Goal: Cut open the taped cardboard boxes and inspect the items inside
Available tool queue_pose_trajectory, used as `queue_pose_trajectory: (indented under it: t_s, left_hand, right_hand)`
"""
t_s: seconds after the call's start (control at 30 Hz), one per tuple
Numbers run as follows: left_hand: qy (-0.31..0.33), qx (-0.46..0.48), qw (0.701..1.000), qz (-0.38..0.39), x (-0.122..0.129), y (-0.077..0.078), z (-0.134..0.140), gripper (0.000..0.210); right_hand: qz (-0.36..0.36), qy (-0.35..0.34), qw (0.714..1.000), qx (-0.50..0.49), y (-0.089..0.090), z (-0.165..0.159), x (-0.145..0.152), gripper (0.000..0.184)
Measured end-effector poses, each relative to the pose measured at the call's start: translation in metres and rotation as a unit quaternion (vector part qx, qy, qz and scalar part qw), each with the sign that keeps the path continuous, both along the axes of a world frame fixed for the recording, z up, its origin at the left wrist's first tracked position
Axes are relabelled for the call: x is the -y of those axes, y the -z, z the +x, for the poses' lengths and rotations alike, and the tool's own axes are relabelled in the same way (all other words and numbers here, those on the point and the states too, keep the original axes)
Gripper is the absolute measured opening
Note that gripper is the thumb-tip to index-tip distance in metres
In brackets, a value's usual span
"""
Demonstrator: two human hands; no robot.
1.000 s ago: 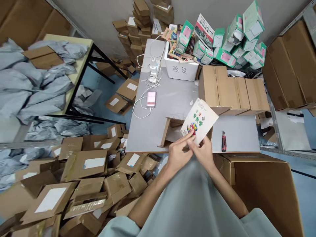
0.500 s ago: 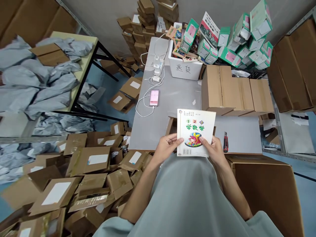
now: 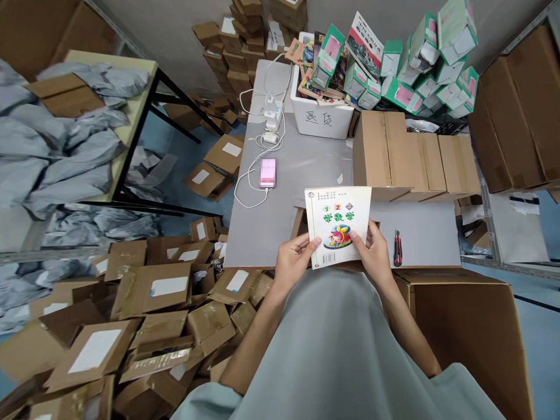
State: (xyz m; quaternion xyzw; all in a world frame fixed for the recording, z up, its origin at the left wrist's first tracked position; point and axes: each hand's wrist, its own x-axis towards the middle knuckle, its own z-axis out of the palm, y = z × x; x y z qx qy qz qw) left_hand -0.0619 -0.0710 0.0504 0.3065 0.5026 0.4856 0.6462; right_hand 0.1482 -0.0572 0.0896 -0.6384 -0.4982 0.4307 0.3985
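Observation:
A white children's book (image 3: 339,227) with green lettering and a cartoon figure is held up over the table's front edge, its barcode at the bottom. My left hand (image 3: 296,258) grips its lower left edge, thumb on the cover. On the opposite edge my right hand (image 3: 371,251) is closed the same way. Behind the book, a cardboard box (image 3: 299,223) shows only at its sides; what it contains is hidden. To the right of my right hand lies a red and black utility knife (image 3: 398,249).
A charging phone (image 3: 268,173) lies on the grey table (image 3: 245,233). At the back stand a white bin (image 3: 321,121) of books, cartons (image 3: 378,154) and green-white boxes (image 3: 400,93). An open carton (image 3: 468,332) is at right; used boxes (image 3: 166,286) cover the floor at left.
The book has moved slightly up and left in view and tilted a little, with both hands still on it. The whole view has shifted a little too.

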Motion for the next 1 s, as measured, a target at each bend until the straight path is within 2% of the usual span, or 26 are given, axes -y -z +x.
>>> queue_pose_trajectory:
  t_s: [0.1, 0.23, 0.3, 0.37, 0.43, 0.5, 0.63, 0.67, 0.77, 0.83, 0.9, 1.0]
  left_hand:
    - [-0.036, -0.062, 0.997, 0.028, -0.001, -0.001, 0.002, 0.068]
    - [-0.059, -0.131, 0.987, 0.068, 0.004, -0.004, 0.015, 0.05]
    - [-0.046, -0.163, 0.98, 0.108, 0.011, -0.007, 0.025, 0.039]
    - [-0.022, -0.181, 0.968, 0.172, 0.018, -0.009, 0.034, 0.031]
    - [0.015, -0.184, 0.954, 0.236, 0.021, -0.012, 0.036, 0.031]
    - [0.026, -0.193, 0.946, 0.258, 0.02, -0.015, 0.029, 0.032]
    - [-0.077, -0.227, 0.954, 0.18, 0.001, -0.02, -0.001, 0.053]
    - [-0.077, -0.211, 0.962, 0.153, -0.005, -0.02, -0.007, 0.059]
    - [0.018, -0.091, 0.993, 0.069, -0.017, -0.019, -0.013, 0.067]
    - [0.068, -0.028, 0.997, 0.013, -0.02, -0.017, -0.007, 0.066]
    - [0.073, -0.008, 0.997, -0.024, -0.018, -0.015, 0.003, 0.062]
    - [0.037, -0.018, 0.999, -0.036, -0.013, -0.011, 0.016, 0.056]
  right_hand:
    - [0.058, 0.011, 0.995, 0.084, -0.01, -0.005, 0.008, 0.069]
    - [0.001, -0.07, 0.996, 0.057, -0.015, -0.022, 0.023, 0.08]
    - [-0.004, -0.081, 0.995, 0.05, -0.013, -0.033, 0.025, 0.088]
    - [0.001, -0.062, 0.997, 0.045, -0.012, -0.039, 0.023, 0.079]
    - [0.007, -0.021, 0.999, 0.025, -0.012, -0.037, 0.016, 0.06]
    - [0.006, 0.02, 1.0, -0.014, -0.015, -0.027, 0.008, 0.052]
    - [-0.058, 0.048, 0.988, -0.134, -0.025, 0.0, -0.003, 0.06]
    - [-0.075, 0.046, 0.983, -0.162, -0.026, 0.004, -0.004, 0.062]
    - [-0.105, 0.023, 0.971, -0.214, -0.023, 0.009, -0.002, 0.062]
    - [-0.118, 0.005, 0.966, -0.229, -0.018, 0.006, 0.001, 0.06]
    - [-0.128, -0.006, 0.966, -0.226, -0.011, 0.003, 0.003, 0.062]
    - [-0.12, 0.002, 0.976, -0.184, -0.003, 0.002, 0.003, 0.063]
